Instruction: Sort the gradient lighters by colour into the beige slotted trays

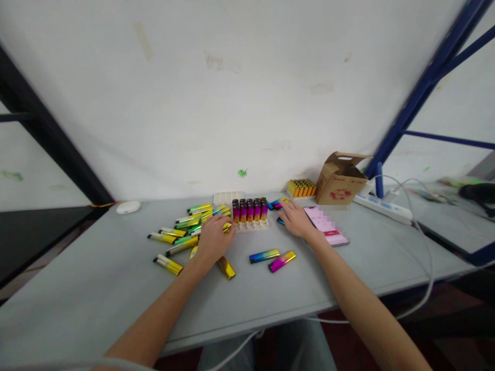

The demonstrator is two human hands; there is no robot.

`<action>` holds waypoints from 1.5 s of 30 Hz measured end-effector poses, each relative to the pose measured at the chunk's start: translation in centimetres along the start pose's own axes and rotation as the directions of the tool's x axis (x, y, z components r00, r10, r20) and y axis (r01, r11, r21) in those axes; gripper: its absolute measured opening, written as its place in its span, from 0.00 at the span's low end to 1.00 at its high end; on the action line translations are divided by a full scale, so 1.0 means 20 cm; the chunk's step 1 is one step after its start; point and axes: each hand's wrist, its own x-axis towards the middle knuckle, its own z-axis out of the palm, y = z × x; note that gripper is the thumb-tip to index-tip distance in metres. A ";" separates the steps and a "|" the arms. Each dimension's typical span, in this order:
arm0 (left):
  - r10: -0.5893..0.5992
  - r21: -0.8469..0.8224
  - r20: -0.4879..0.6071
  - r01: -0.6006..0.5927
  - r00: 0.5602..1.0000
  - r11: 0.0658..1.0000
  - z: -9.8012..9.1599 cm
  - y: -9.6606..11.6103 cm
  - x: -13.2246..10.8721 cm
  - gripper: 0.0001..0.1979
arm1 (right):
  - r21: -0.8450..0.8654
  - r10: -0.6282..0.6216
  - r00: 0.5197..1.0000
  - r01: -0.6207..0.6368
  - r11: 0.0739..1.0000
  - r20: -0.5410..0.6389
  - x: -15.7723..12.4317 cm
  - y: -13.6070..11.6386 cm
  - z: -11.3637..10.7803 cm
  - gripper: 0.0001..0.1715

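A pale tray (252,225) in the middle of the grey table (96,288) holds several upright magenta lighters (249,210). My left hand (214,240) rests palm down beside the tray's left end, over a pile of yellow-green lighters (181,229); its fingers curl and I cannot see whether they hold one. My right hand (297,218) lies flat to the right of the tray, fingers stretched towards a blue-magenta lighter (277,203). Three loose lighters lie nearer me: a yellow one (226,268), a blue-yellow one (264,255), a magenta-yellow one (282,261).
An empty pale tray (227,197) and a block of orange lighters (301,188) stand by the wall. A cardboard box (341,180) stands right of them, a phone (326,226) lies by my right wrist. A white power strip (382,207) with cables, a white round object (128,207) far left.
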 end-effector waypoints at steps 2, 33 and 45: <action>0.002 0.008 0.005 -0.002 1.000 1.000 0.00 0.00 0.00 0.11 | 0.007 0.008 0.999 -0.009 1.000 0.048 0.00 -0.01 0.01 0.28; 0.030 0.011 -0.012 -0.029 0.999 1.000 -0.02 0.00 0.01 0.15 | 0.124 -0.118 0.988 0.105 0.987 0.098 0.01 -0.01 -0.09 0.10; 0.013 0.012 -0.003 -0.013 1.000 1.000 -0.01 -0.01 0.01 0.16 | 0.473 -0.011 0.998 0.042 0.880 -0.067 0.05 -0.04 -0.02 0.12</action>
